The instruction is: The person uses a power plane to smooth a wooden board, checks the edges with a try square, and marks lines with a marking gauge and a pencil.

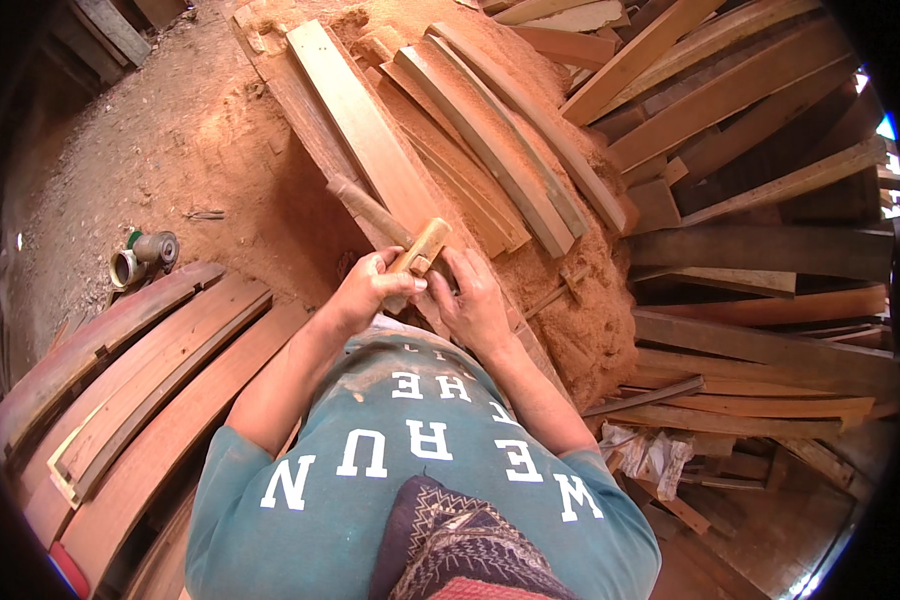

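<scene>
In front of my body, both hands are at a small wooden tool with a pale, block-shaped body [429, 243]; its exact kind is not clear. My left hand [370, 290] pinches its lower left side, thumb across the near end. My right hand [473, 305] is closed against its right side, with the fingertips partly hidden. A darker round wooden stick [365, 208] slants up and left from the block; I cannot tell whether it joins it. Beyond the hands, a pale planed board [355, 115] lies lengthwise on a long wooden beam [278, 72].
Sawdust-covered curved timbers [490, 140] lie right of the beam. A T-shaped wooden piece [568, 284] rests in the sawdust. Stacked boards [760, 250] fill the right; more curved boards [160, 365] lie at left. Two cans [142, 260] stand on the dirt floor [195, 120].
</scene>
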{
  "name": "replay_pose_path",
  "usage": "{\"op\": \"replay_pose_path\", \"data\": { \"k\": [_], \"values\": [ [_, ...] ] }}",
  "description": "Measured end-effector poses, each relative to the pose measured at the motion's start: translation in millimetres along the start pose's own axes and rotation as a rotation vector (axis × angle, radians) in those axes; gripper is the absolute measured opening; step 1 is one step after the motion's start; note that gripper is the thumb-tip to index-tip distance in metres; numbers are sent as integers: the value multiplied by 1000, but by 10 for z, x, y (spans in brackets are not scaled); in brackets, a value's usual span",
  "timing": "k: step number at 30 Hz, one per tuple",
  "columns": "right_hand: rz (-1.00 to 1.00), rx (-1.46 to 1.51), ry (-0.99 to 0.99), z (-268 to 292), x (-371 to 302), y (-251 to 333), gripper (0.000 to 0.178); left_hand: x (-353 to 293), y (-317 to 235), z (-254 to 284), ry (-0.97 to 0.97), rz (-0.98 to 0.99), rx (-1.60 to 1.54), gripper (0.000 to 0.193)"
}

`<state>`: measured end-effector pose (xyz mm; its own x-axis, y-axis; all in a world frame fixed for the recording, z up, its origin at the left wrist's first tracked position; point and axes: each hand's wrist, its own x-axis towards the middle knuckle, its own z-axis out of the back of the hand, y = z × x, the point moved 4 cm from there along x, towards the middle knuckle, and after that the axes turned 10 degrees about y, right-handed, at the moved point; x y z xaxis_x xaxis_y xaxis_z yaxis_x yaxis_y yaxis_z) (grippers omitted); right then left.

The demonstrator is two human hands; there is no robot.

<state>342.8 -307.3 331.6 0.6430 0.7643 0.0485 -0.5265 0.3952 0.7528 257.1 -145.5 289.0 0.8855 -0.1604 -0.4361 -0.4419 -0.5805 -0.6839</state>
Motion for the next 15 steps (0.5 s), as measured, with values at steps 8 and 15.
{"op": "replay_pose_path", "data": {
  "k": [8, 15],
  "values": [
    [25, -47, 79, -708, 195, -1019, 65, 584, -248, 826, -295, -76, 459, 91],
    [-136, -8, 128, -1128, 364, -1472, 59, -3, 151, 1397, -430, 106, 330, 67]
  ]
}}
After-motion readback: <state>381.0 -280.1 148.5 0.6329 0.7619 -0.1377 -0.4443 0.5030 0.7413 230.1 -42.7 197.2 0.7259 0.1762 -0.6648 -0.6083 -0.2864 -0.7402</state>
